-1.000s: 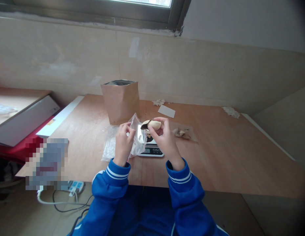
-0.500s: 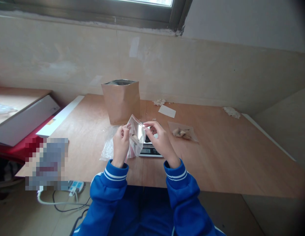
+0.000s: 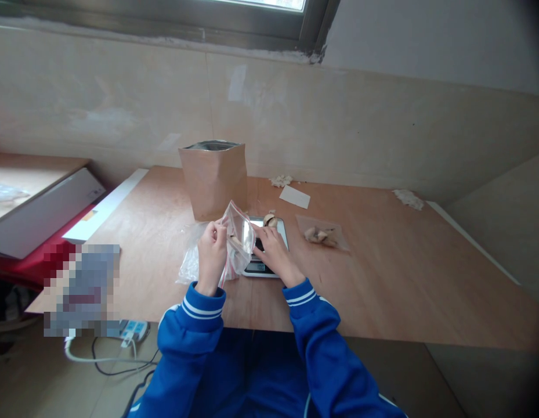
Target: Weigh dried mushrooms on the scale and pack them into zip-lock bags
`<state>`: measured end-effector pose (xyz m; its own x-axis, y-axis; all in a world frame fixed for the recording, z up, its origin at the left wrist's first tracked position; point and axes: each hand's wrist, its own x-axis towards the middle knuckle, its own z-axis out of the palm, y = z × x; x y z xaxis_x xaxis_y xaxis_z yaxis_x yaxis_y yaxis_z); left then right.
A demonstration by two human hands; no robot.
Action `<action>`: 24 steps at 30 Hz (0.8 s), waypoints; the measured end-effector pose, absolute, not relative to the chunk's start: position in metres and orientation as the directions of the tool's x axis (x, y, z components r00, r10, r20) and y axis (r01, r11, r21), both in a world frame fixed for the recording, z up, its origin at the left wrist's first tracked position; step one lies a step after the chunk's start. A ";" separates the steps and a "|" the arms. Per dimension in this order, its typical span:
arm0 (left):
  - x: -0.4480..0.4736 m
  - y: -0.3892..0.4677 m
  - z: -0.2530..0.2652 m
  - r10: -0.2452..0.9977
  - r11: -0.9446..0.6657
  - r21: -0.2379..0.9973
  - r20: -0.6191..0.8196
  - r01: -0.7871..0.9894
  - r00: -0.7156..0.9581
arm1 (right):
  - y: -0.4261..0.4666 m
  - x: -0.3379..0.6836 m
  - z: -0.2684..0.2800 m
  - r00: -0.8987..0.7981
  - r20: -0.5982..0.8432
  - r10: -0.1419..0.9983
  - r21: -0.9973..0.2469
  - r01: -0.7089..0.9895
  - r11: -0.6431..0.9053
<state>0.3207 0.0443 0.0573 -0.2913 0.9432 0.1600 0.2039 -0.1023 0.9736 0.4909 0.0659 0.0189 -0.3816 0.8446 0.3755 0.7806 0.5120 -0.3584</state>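
Wooden surface [image 3: 382, 278] beneath a window [image 3: 269, 3]: your left hand [image 3: 212, 249] pinches a clear bag [image 3: 239, 261], its mouth facing your right hand [image 3: 272, 249]. Just beyond your right hand, the nearer, lies a pale piece [image 3: 270, 221] on the scale [image 3: 254, 274], long axis unclear. Whether your right grip holds anything cannot be told. Behind stands a kraft pouch [image 3: 214, 186]; rightward, 1 filled bag [image 3: 321, 235].

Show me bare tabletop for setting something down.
Bare: brown wooden tabletop right of the clear plastic bag of pale pieces, and left of the upright brown pouch. Crowded: around the white rectangular scale, left hand, right hand and clear red-edged bag.
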 end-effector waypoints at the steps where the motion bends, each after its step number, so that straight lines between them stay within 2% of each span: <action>1: 0.321 0.045 0.057 0.943 -0.099 0.974 0.157 0.202 -0.293 | 0.067 0.489 0.019 -0.375 0.375 0.848 -0.321 0.806 0.498; 4: 0.321 0.045 0.056 0.945 -0.087 0.977 0.143 0.194 -0.294 | 0.069 0.486 0.015 -0.339 0.387 0.857 -0.242 0.860 0.450; 9: 0.322 0.045 0.054 0.943 -0.095 0.982 0.142 0.164 -0.301 | 0.071 0.487 0.006 -0.311 0.408 0.858 -0.261 0.861 0.437; 11: 0.323 0.045 0.054 0.941 -0.102 0.981 0.148 0.162 -0.303 | 0.070 0.488 0.005 -0.312 0.397 0.863 -0.318 0.835 0.448; 13: 0.323 0.044 0.055 0.941 -0.105 0.980 0.154 0.171 -0.301 | 0.069 0.489 0.007 -0.274 0.402 0.874 -0.440 0.779 0.446; 16: 0.324 0.043 0.059 0.944 -0.104 0.977 0.156 0.185 -0.292 | 0.063 0.487 0.025 -0.123 0.444 0.888 -0.657 0.629 0.415; 18: 0.325 0.043 0.061 0.942 -0.103 0.972 0.163 0.211 -0.295 | 0.057 0.485 0.045 -0.027 0.478 0.878 -0.738 0.529 0.418; 21: 0.327 0.042 0.064 0.935 -0.103 0.960 0.182 0.260 -0.303 | 0.048 0.483 0.082 -0.031 0.482 0.876 -0.774 0.454 0.442; 24: 0.328 0.041 0.064 0.940 -0.103 0.958 0.182 0.268 -0.288 | 0.046 0.480 0.109 -0.208 0.359 0.910 -0.739 0.532 0.413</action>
<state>0.3284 0.0413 0.0639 -0.2883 0.9401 0.1820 0.2679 -0.1033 0.9579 0.4796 0.0462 0.1094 -0.2083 0.9098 0.3590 0.5325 0.4134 -0.7387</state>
